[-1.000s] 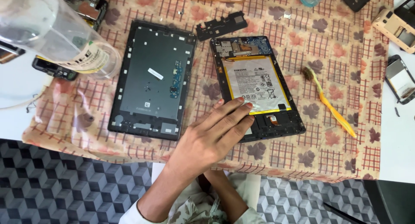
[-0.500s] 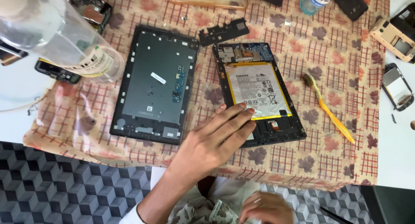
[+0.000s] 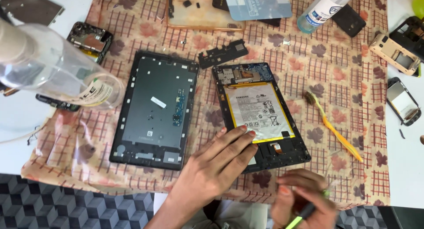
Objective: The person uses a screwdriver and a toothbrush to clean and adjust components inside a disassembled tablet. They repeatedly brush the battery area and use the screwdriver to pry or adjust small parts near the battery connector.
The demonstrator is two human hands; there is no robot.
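Observation:
An opened tablet body (image 3: 265,140) lies on the checked cloth, its white battery (image 3: 258,112) and circuit board (image 3: 245,73) showing. My left hand (image 3: 216,165) rests flat on its lower left corner, fingers spread over the battery's bottom edge. To the left lies the tablet's dark back frame (image 3: 154,109), inner side up. My right hand (image 3: 302,200) sits at the bottom edge of the view, blurred, closed on a thin green and black tool (image 3: 304,213).
A clear plastic bottle (image 3: 48,68) looms close at the left. A yellow toothbrush (image 3: 335,129) lies right of the tablet. A black bracket (image 3: 223,53), a spray bottle (image 3: 324,8), phone parts (image 3: 395,54) and a phone case (image 3: 203,12) are scattered around the cloth (image 3: 349,79).
My right hand has come up from below into view, holding the thin tool. My left hand stays pressed on the tablet's lower corner. The view has shifted slightly.

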